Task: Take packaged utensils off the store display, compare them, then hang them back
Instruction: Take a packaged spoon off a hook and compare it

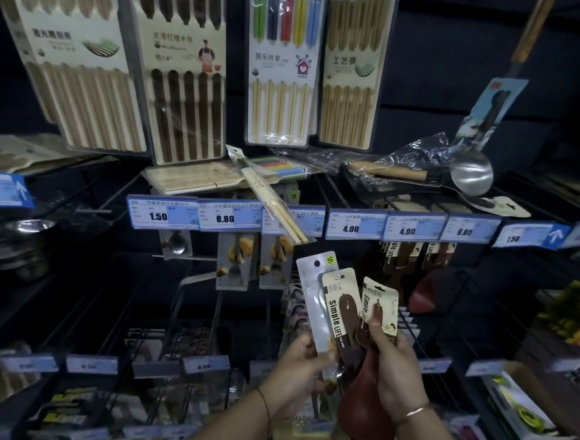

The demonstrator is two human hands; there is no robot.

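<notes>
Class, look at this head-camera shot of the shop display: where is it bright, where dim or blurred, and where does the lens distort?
Head view: the hanging chopstick packs are brightly lit; glare sits on the steel ladle; the lower shelves are dim and blurred; the price-tag rail bows with the wide lens; the held pale pack and brown spoon packs look sharp.

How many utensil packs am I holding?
3: grey pack in the left hand, middle brown pack beside it, second brown pack in the right hand. Others may hide behind.
</notes>
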